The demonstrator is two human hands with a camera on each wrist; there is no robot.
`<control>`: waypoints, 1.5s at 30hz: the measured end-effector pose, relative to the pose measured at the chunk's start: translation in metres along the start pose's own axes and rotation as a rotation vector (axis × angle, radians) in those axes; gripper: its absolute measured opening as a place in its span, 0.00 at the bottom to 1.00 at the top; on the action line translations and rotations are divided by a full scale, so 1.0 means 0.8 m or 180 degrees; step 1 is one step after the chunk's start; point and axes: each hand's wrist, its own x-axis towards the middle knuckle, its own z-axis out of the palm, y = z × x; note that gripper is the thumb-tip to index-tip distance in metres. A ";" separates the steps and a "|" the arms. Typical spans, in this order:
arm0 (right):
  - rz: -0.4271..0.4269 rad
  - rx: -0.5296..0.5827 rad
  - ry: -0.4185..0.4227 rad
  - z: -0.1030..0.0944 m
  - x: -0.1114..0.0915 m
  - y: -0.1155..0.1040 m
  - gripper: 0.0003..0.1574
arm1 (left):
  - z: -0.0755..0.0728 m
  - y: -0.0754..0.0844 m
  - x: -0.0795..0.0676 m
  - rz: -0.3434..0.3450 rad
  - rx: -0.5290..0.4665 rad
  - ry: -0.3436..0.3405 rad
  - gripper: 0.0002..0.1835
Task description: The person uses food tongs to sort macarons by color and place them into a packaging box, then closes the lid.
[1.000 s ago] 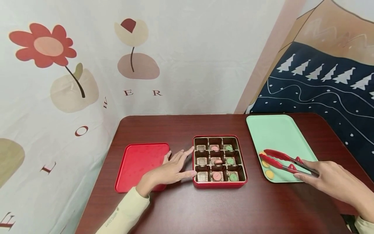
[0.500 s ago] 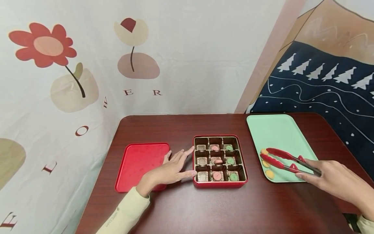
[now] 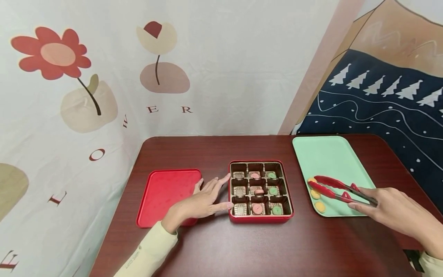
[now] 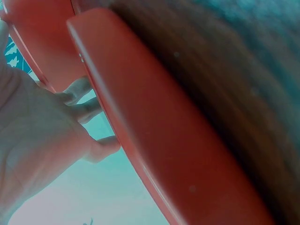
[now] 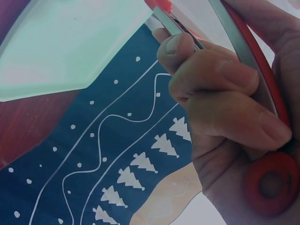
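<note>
Closest to me, my pale sleeve (image 3: 149, 246) crosses the counter (image 3: 263, 246), its dark reddish wood bare in front of me. My right hand (image 3: 391, 209) has its fingers curled round the handles of the red-tipped tongs (image 3: 340, 192). My left hand (image 3: 204, 200) is spread wide, thumb and forefinger touching the left side of the red box (image 3: 261, 219); its other fingers reach to the right edge of the red lid (image 3: 169, 196), lying flat.

The box has nine compartments. Green discs (image 3: 277, 210) sit in the right column and pink discs (image 3: 257, 208) in the middle one, the central pink one turned so its side shows. The left column shows its gold-patterned floor.

The tongs' tips stand a little apart over the yellow discs (image 3: 320, 207), at the near left corner of the mint tray (image 3: 327, 154); I can't tell whether they grip one.

Behind the counter hang a white cloth (image 3: 225, 57) with printed flowers and, rightward, a navy cloth (image 3: 363, 111) with white trees.
</note>
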 end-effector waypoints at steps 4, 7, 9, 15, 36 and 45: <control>-0.0025 -0.0034 0.0019 0.001 0.000 -0.001 0.47 | -0.001 0.000 -0.001 -0.0003 -0.0009 0.0003 0.54; -0.0036 -0.0039 0.0073 0.002 -0.002 0.000 0.47 | -0.001 0.000 -0.001 0.0011 -0.0011 0.0016 0.54; -0.0050 -0.0049 0.0132 0.003 -0.004 0.000 0.47 | -0.001 0.000 -0.001 0.0018 -0.0005 0.0025 0.53; -0.0059 -0.0044 0.0248 0.003 -0.006 -0.001 0.48 | 0.000 -0.001 -0.002 0.0010 0.0022 0.0040 0.53; -0.0259 0.0049 0.0354 -0.010 0.011 -0.029 0.48 | -0.001 0.001 -0.001 -0.0042 -0.0017 0.0008 0.54; -0.0597 0.0124 0.0664 -0.010 0.018 -0.043 0.43 | -0.001 0.002 -0.001 -0.0063 -0.0020 -0.0015 0.54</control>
